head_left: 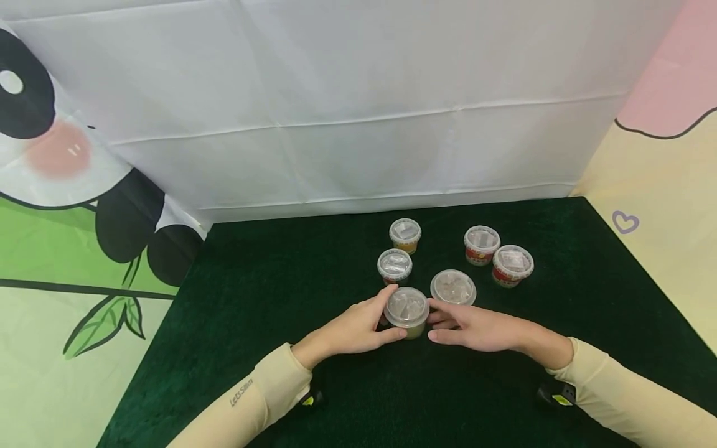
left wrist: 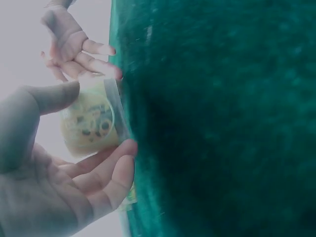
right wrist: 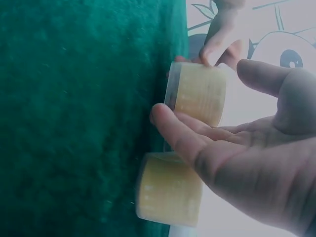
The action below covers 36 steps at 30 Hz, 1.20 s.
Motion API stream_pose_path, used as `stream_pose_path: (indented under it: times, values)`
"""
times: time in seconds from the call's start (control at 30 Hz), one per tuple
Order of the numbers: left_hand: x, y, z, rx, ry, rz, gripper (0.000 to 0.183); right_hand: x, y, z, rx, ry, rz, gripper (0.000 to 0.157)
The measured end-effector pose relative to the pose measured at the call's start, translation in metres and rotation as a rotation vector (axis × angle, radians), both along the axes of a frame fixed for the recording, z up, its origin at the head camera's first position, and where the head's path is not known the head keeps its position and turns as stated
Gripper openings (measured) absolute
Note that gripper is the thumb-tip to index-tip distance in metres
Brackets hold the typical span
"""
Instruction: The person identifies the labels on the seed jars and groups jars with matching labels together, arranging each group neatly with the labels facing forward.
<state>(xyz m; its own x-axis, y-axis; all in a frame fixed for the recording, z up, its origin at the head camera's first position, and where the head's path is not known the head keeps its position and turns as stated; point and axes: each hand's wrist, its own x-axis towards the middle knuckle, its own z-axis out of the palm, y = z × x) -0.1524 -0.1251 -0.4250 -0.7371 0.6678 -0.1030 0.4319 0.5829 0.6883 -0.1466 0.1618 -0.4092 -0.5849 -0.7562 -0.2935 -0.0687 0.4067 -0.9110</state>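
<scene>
My left hand (head_left: 358, 323) grips a small round lidded tub (head_left: 407, 308) from its left side, thumb in front and fingers behind. The tub has a clear lid and pale yellow contents, and a printed pattern shows on its wall in the left wrist view (left wrist: 91, 123). At its right side is my right hand (head_left: 482, 325), fingers extended and thumb apart, fingertips right by the tub's wall. Just behind the right fingers stands a similar clear-lidded tub (head_left: 454, 287); its lower part is hidden in the head view, while its yellowish side (right wrist: 170, 190) shows in the right wrist view.
Behind the left hand stand a red-based tub (head_left: 394, 266) and an orange-based tub (head_left: 406, 235). Two red-labelled tubs, one (head_left: 482, 244) and another (head_left: 512, 265), sit close together at the back right. A dark green cloth (head_left: 269, 274) covers the table, with a white sheet (head_left: 347, 112) behind.
</scene>
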Motion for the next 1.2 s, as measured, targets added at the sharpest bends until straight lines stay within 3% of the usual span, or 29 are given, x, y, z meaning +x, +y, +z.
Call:
stream_pose_path:
  times: [0.17, 0.43, 0.77, 0.97, 1.2]
  values:
    - [-0.003, -0.002, 0.017, -0.025, 0.026, 0.017, 0.085, -0.006, 0.004, 0.011, 0.002, 0.018, -0.009, 0.075]
    - [-0.009, -0.004, 0.040, 0.015, 0.082, 0.079, 0.081, -0.019, 0.005, 0.027, -0.060, 0.016, -0.037, 0.072]
    - [-0.021, -0.002, 0.064, 0.124, 0.112, 0.181, 0.076, -0.034, -0.002, 0.040, -0.225, 0.054, -0.170, 0.061]
    - [-0.028, -0.003, 0.070, 0.197, 0.109, 0.208, 0.073, -0.039, -0.014, 0.045, -0.335, -0.003, -0.242, 0.062]
    - [-0.031, -0.005, 0.071, 0.229, 0.105, 0.214, 0.072, -0.042, -0.020, 0.046, -0.367, -0.047, -0.266, 0.068]
